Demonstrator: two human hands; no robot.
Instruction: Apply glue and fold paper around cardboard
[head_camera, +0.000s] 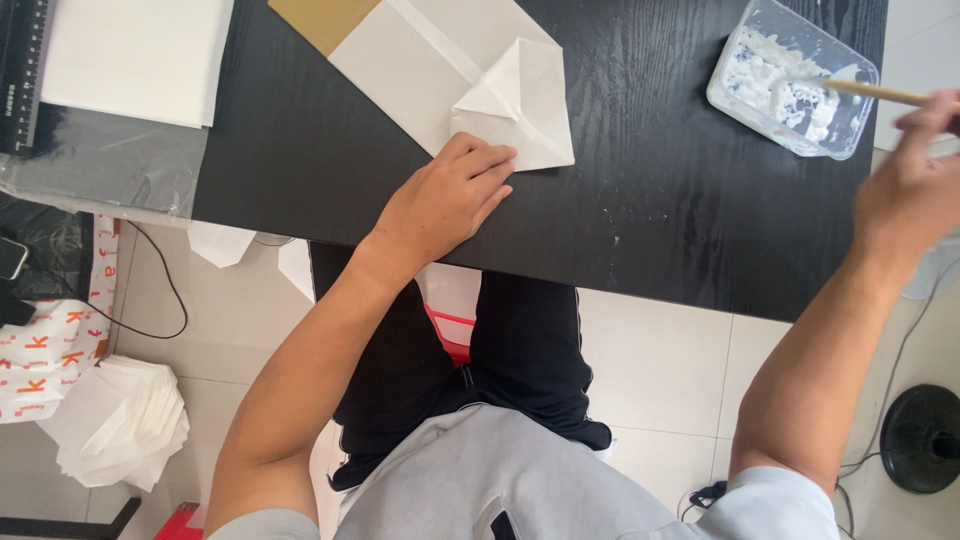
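While the left hand (448, 200) presses flat fingers on the folded paper bag (462, 80) at the surface's (640, 210) near edge, right hand (912, 190) pinches a stick (875, 92) in the paste tub (790, 75). Paper looks light, creasable; hold it flat by the folds.

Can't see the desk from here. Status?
Left hand flat on folded white paper. Right hand holds wooden stick, tip in clear paste tub. Nothing between them.

white sheet stack (135, 55) | floor paper pile (120, 420) | black fan base (922, 438)
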